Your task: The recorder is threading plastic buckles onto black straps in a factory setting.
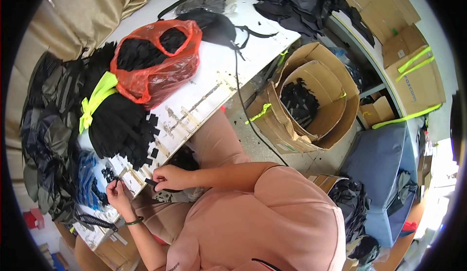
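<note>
My right hand [171, 177] is closed on a black strap [151, 182], whose end sticks out past the fingers over the table's front edge. Close to it, my left hand [118, 196] pinches a small dark piece beside a clear and blue plastic bag [88, 181]. Small black parts [108, 174] show in that bag; their kind is too small to make out. Just beyond both hands lies a thick bundle of black straps [119, 125], tied with a neon yellow band [98, 98]. Behind the bundle rests a red plastic bag [160, 83] full of black strips.
Dark fabric pieces [46, 130] are heaped along the table's left side. The white table [253, 42] has a worn, taped front edge. A cardboard box [272, 120] with black pieces inside stands on the floor to the right, near a blue-grey padded block [374, 159]. A thin black cord [241, 98] hangs between.
</note>
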Demonstrator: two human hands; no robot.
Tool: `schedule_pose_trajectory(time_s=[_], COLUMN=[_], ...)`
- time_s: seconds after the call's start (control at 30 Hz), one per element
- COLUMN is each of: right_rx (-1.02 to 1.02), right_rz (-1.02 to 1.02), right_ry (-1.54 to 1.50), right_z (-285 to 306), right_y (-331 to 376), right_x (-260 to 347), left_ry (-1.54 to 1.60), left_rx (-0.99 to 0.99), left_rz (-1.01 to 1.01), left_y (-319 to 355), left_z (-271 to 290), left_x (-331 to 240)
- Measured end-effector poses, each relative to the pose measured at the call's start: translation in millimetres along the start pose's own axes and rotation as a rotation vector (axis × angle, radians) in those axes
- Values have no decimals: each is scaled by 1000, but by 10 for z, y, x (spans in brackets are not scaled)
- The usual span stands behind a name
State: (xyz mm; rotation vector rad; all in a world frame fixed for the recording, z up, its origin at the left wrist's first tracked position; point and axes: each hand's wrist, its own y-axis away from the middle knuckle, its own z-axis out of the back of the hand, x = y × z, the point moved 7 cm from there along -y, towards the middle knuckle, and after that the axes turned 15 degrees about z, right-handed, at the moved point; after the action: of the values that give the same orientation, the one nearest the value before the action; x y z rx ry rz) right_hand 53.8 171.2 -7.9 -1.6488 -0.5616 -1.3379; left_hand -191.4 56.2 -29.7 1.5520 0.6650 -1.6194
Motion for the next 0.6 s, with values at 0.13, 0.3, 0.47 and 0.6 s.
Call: schedule_pose_trajectory(time_s=[0.13, 0.3, 0.47, 0.6], right_rx=[-44, -87, -159, -117], right_rz=[21, -22, 27, -20], right_ry=[53, 76, -11, -172], right_z=[10, 65, 144, 64], right_y=[54, 43, -77, -183], right_x=[-85, -148, 36, 288], left_ry=[-23, 27, 101, 164], left_rx=[-28, -5, 83, 256], left_rz=[-55, -39, 7, 143], left_y=[86, 106, 611, 867], left_z=[-3, 36, -487, -725], left_x=[-135, -175, -751, -644])
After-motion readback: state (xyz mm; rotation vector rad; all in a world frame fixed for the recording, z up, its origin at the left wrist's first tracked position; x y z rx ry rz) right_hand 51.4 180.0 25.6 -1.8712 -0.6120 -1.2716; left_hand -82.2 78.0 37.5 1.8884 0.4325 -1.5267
